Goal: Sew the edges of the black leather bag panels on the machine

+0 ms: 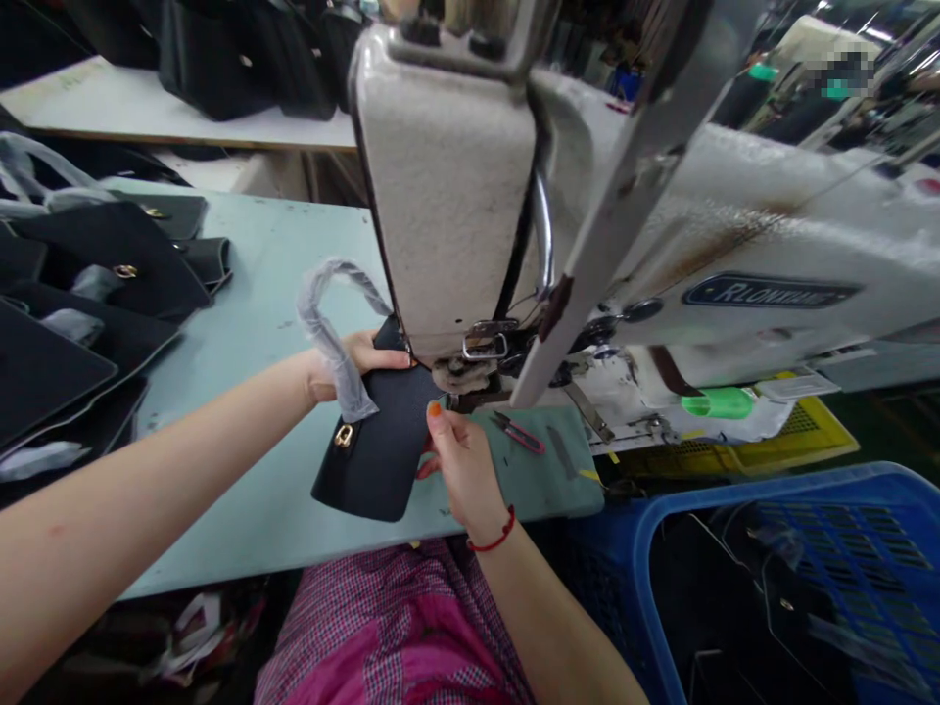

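A black handbag piece with a gold clasp and a plastic-wrapped handle lies under the head of a white sewing machine. My left hand grips its far part, the thumb on top and the other fingers partly hidden behind the handle. At the near right edge, my right hand pinches the piece between thumb and fingers, close to the presser foot area. The machine head hides the piece's far corner. Just right of my right hand lies a pair of thread snips with pink grips.
Several black bag pieces are piled on the left of the pale green table. More black bags stand on a shelf behind. A blue basket with black pieces stands at the lower right, a yellow crate beyond it.
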### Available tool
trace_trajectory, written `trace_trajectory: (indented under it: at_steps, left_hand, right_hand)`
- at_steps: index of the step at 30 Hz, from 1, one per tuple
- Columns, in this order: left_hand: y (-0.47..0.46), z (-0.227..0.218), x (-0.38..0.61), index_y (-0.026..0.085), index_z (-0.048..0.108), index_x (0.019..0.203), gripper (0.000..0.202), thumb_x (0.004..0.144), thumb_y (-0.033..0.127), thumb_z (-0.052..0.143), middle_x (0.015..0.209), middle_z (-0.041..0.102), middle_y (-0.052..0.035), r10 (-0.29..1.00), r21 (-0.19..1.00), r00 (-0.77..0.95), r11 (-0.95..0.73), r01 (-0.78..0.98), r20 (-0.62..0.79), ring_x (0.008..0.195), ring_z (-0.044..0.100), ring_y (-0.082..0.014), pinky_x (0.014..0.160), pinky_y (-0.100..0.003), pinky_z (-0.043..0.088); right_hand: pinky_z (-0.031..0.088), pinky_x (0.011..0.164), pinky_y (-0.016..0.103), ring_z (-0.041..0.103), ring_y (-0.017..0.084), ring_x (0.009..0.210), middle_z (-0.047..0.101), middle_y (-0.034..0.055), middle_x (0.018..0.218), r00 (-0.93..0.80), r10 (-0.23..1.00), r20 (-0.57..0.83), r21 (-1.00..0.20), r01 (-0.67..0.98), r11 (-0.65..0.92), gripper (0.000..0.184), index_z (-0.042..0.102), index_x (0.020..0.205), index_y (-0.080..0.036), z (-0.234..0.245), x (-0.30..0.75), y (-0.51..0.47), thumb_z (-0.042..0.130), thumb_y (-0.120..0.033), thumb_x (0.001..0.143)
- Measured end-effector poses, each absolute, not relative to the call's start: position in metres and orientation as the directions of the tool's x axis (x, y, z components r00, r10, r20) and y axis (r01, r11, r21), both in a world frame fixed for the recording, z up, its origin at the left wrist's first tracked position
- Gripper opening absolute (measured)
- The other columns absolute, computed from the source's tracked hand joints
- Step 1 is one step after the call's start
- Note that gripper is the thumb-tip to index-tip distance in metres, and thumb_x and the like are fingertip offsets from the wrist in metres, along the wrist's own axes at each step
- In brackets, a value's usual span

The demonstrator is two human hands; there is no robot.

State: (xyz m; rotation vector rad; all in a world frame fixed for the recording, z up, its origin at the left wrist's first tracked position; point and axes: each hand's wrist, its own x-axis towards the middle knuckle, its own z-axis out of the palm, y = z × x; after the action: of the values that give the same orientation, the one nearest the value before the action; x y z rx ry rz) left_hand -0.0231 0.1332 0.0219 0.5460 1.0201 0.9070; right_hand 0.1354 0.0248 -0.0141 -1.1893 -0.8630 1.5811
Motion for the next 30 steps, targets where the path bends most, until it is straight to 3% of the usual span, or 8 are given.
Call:
trace_trajectory:
  at_steps: [3, 7, 12, 17, 21, 25, 30]
  left_hand:
    - [0.114, 0.008, -0.025, 0.006, 0.070, 0.108, 0.051, 0.059, 0.008, 0.084, 0.089, 0.077, -0.0172, 0.768, 0.712, 0.290, 0.640, -0.291, -0.572, 0.072, 0.074, -0.0311, 0.068, -0.045, 0.062]
    - [0.089, -0.004, -0.025, 0.009, 0.069, 0.111, 0.049, 0.065, 0.017, 0.083, 0.100, 0.076, -0.0168, 0.774, 0.693, 0.304, 0.633, -0.346, -0.555, 0.078, 0.074, -0.0284, 0.074, -0.041, 0.062]
    - [0.090, 0.006, -0.023, 0.006, 0.072, 0.104, 0.039, 0.066, 0.011, 0.080, 0.087, 0.077, -0.0172, 0.759, 0.704, 0.341, 0.646, -0.295, -0.554, 0.067, 0.073, -0.0268, 0.061, -0.036, 0.062]
    - [0.099, 0.015, -0.021, 0.004, 0.072, 0.099, 0.033, 0.066, 0.002, 0.074, 0.077, 0.076, -0.0157, 0.771, 0.718, 0.319, 0.633, -0.290, -0.551, 0.063, 0.072, -0.0251, 0.060, -0.036, 0.062]
    - [0.104, 0.017, -0.022, 0.004, 0.072, 0.101, 0.037, 0.064, 0.003, 0.074, 0.080, 0.076, -0.0188, 0.768, 0.735, 0.352, 0.629, -0.255, -0.535, 0.063, 0.072, -0.0278, 0.058, -0.039, 0.061]
    - [0.103, 0.013, -0.023, 0.006, 0.073, 0.102, 0.040, 0.062, 0.005, 0.078, 0.086, 0.077, -0.0181, 0.771, 0.725, 0.327, 0.632, -0.275, -0.547, 0.066, 0.073, -0.0275, 0.061, -0.038, 0.061]
    - [0.100, 0.005, -0.024, 0.007, 0.072, 0.108, 0.048, 0.061, 0.011, 0.083, 0.101, 0.075, -0.0194, 0.767, 0.726, 0.320, 0.635, -0.262, -0.556, 0.078, 0.074, -0.0293, 0.075, -0.044, 0.061]
  right_hand:
    - [0.038, 0.043, 0.019, 0.045, 0.009, 0.050, 0.044, -0.0032, 0.056, -0.165, 0.929, -0.331, -0.893, -0.265, -0.365, 0.051, 0.051, 0.060, -0.017, -0.008, 0.151, 0.024, 0.062, -0.062, 0.081]
    - [0.036, 0.051, 0.022, 0.041, 0.009, 0.054, 0.047, -0.0027, 0.059, -0.218, 0.911, -0.350, -0.873, -0.277, -0.401, 0.044, 0.055, 0.061, -0.017, -0.008, 0.163, 0.025, 0.068, -0.055, 0.078]
    - [0.027, 0.052, 0.022, 0.031, 0.009, 0.056, 0.035, -0.0040, 0.057, -0.104, 0.962, -0.254, -0.959, -0.107, -0.264, 0.046, 0.046, 0.055, -0.017, -0.008, 0.159, 0.025, 0.065, -0.051, 0.080]
    - [0.023, 0.052, 0.023, 0.027, 0.009, 0.058, 0.030, -0.0037, 0.060, -0.069, 0.982, -0.178, -0.981, 0.096, -0.171, 0.045, 0.043, 0.059, -0.018, -0.001, 0.155, 0.020, 0.055, -0.051, 0.087]
    - [0.022, 0.053, 0.024, 0.027, 0.009, 0.059, 0.029, -0.0036, 0.061, -0.096, 0.987, -0.133, -0.974, 0.199, -0.112, 0.044, 0.042, 0.060, -0.018, 0.003, 0.156, 0.018, 0.050, -0.049, 0.091]
    - [0.020, 0.053, 0.025, 0.027, 0.009, 0.058, 0.027, -0.0038, 0.061, -0.117, 0.986, -0.116, -0.970, 0.228, -0.087, 0.044, 0.037, 0.061, -0.019, 0.003, 0.158, 0.018, 0.047, -0.047, 0.092]
    - [0.022, 0.052, 0.025, 0.026, 0.010, 0.058, 0.027, -0.0037, 0.061, -0.123, 0.984, -0.129, -0.977, 0.188, -0.105, 0.044, 0.038, 0.060, -0.019, 0.000, 0.161, 0.020, 0.048, -0.047, 0.092]
